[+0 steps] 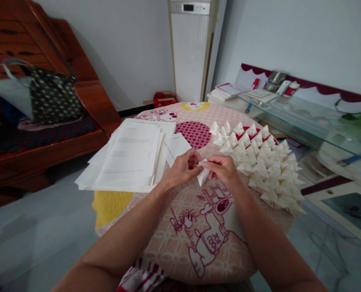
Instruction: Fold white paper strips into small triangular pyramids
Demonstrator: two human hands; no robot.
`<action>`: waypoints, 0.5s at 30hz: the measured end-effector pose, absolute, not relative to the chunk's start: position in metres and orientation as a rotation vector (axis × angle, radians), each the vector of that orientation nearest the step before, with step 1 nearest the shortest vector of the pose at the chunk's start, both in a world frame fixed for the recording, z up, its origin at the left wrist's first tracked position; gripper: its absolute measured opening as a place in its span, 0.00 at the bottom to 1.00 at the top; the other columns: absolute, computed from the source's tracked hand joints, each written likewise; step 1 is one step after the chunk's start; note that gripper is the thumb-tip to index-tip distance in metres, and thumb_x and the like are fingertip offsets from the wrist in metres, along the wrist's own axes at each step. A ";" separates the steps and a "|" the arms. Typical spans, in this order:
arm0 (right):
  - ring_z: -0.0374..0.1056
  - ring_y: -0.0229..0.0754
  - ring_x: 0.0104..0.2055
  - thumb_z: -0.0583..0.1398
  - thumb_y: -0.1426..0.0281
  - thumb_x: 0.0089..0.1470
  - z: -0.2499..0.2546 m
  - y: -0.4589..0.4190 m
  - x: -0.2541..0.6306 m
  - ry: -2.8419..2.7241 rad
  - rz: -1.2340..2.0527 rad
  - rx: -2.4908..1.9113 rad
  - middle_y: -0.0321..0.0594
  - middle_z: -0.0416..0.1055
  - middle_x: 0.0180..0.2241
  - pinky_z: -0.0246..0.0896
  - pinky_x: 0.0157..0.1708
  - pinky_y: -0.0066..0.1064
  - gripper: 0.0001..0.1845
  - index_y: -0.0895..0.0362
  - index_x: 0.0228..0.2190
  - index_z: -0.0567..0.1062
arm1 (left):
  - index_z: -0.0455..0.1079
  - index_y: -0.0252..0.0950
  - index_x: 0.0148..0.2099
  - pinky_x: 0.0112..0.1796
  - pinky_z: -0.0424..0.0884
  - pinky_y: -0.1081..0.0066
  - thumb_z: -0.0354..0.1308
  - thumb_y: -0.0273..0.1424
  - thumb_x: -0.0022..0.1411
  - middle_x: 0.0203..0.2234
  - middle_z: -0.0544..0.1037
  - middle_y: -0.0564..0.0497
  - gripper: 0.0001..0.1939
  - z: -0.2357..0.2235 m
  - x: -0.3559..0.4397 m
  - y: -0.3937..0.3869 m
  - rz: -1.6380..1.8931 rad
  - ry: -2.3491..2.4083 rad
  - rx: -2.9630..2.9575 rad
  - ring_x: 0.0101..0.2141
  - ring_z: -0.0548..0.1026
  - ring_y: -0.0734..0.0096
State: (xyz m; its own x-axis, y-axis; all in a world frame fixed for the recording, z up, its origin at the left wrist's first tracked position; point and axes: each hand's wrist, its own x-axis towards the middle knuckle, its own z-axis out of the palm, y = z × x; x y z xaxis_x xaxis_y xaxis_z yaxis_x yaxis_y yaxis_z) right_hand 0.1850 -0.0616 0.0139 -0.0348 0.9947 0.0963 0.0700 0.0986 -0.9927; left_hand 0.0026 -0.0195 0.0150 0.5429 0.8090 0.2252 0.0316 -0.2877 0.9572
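Note:
Between my two hands, over the middle of the cloth-covered table (180, 211), is a small folded white paper piece (203, 174). My left hand (185, 166) pinches its left side, and my right hand (223, 167) pinches its upper right edge. A stack of printed paper sheets (125, 154) lies to the left, with a smaller sheet (177, 146) beside it just beyond my left hand. Many pointed folded paper pieces (259, 162) stand in close rows to the right of my right hand.
A glass-topped stand (320, 121) runs along the right, bearing papers (226, 91), metal containers (276, 81) and other items. At the left, bags (54, 95) rest on a wooden bench (92, 109). A tall white cabinet unit (189, 52) stands at the back.

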 end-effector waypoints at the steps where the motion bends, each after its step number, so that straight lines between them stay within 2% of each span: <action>1: 0.63 0.33 0.15 0.69 0.56 0.50 0.014 -0.061 0.185 -1.338 1.110 -1.180 0.33 0.69 0.15 0.53 0.14 0.23 0.17 0.58 0.23 0.79 | 0.64 0.35 0.39 0.26 0.59 0.77 0.63 0.30 0.56 0.25 0.68 0.58 0.12 0.015 0.003 -0.020 0.910 0.729 1.723 0.23 0.64 0.81; 5: 0.62 0.33 0.15 0.69 0.57 0.48 0.013 -0.061 0.184 -1.338 1.070 -1.200 0.33 0.68 0.15 0.53 0.14 0.24 0.15 0.57 0.24 0.79 | 0.65 0.35 0.33 0.25 0.56 0.76 0.60 0.30 0.57 0.22 0.67 0.57 0.06 0.016 0.003 -0.023 0.878 0.811 1.871 0.23 0.62 0.80; 8: 0.61 0.33 0.14 0.68 0.60 0.48 0.013 -0.061 0.181 -1.318 1.049 -1.214 0.32 0.67 0.14 0.52 0.13 0.24 0.13 0.57 0.23 0.78 | 0.65 0.35 0.29 0.25 0.55 0.76 0.58 0.30 0.58 0.20 0.65 0.57 0.07 0.018 0.003 -0.023 0.864 0.865 1.951 0.23 0.61 0.79; 15: 0.60 0.34 0.14 0.65 0.64 0.46 0.010 -0.057 0.177 -1.321 0.994 -1.279 0.31 0.66 0.15 0.52 0.13 0.25 0.08 0.55 0.22 0.76 | 0.65 0.35 0.29 0.26 0.56 0.75 0.57 0.30 0.58 0.20 0.66 0.58 0.06 0.018 0.005 -0.025 0.872 0.872 2.032 0.23 0.61 0.78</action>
